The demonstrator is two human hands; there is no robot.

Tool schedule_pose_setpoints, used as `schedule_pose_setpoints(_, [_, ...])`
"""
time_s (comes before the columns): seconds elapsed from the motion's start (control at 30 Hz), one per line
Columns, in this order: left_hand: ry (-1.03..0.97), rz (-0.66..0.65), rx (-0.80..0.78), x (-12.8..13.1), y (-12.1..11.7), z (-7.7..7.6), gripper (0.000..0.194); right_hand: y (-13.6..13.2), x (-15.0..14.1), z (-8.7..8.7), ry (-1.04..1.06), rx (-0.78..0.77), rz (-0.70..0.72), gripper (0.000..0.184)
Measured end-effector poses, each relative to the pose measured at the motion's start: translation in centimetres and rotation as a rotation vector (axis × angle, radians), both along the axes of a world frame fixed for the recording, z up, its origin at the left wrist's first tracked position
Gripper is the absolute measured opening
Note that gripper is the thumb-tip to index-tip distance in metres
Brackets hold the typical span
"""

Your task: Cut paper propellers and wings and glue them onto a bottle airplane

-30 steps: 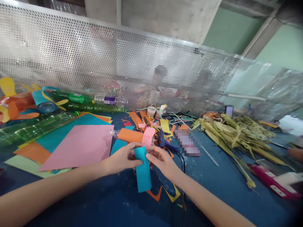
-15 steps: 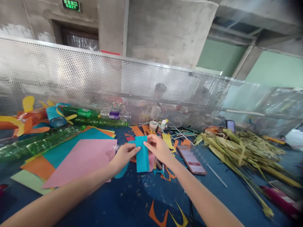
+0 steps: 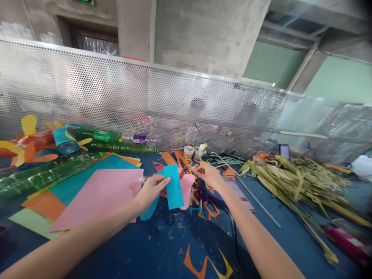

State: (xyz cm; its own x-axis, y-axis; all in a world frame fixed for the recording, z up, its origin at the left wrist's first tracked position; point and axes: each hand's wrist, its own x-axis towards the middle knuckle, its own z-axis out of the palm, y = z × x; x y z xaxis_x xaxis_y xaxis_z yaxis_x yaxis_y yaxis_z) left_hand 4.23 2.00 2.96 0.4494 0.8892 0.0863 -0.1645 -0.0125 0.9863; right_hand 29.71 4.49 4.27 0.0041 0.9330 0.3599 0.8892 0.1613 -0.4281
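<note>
My left hand [image 3: 151,190] pinches a folded-looking blue paper strip [image 3: 173,188] by its left edge, thumb in front, and holds it upright above the table. My right hand [image 3: 207,174] is apart from the strip, farther back over a pile of paper scraps. Its fingers are drawn together at the tips; what is between them, if anything, I cannot make out. Just below that hand lies a dark blue object [image 3: 203,190], partly hidden. A rounded pink paper piece [image 3: 186,190] and a rounded blue paper piece [image 3: 149,209] show on either side of the strip.
Coloured paper sheets [image 3: 95,193] and green plastic bottles [image 3: 58,170] lie left. A phone [image 3: 240,192], a pale stick [image 3: 258,199] and dried stalks [image 3: 290,186] lie right. Orange and yellow offcuts [image 3: 197,265] are near the front. A perforated metal screen [image 3: 116,97] stands behind.
My right hand has let go of the blue paper strip and moved right, to the scraps. The strip stays in my left hand, slightly tilted. The dark blue object now shows.
</note>
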Motion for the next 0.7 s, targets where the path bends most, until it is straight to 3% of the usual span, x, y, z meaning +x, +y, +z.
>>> schedule_pose_setpoints(0.17, [-0.003, -0.009, -0.042, 0.1, -0.7, 0.5, 0.033, -0.2, -1.8, -0.2, -0.053, -0.011, 0.015, 0.008])
schedule_pose_setpoints(0.37, [-0.061, 0.010, -0.053, -0.1, -0.7, 0.9, 0.032, -2.4, -2.8, 2.9, -0.054, 0.167, -0.125, 0.023])
schedule_pose_setpoints(0.43, [-0.079, 0.022, -0.050, -0.1, -0.7, 1.1, 0.032, -3.4, -3.5, 4.1, -0.001, 0.255, -0.083, 0.022])
schedule_pose_setpoints(0.57, [-0.078, 0.050, -0.017, -0.2, -0.9, 1.6, 0.031, -5.1, -5.4, 5.5, 0.051, 0.156, 0.104, 0.024])
schedule_pose_setpoints(0.63, [-0.074, 0.050, -0.009, -0.2, -1.1, 1.7, 0.031, -5.4, -5.9, 5.4, -0.053, 0.104, 0.087, 0.023])
schedule_pose_setpoints(0.7, [-0.083, 0.037, -0.014, -0.2, -1.2, 1.8, 0.031, -5.0, -5.7, 5.0, -0.219, 0.074, -0.020, 0.019])
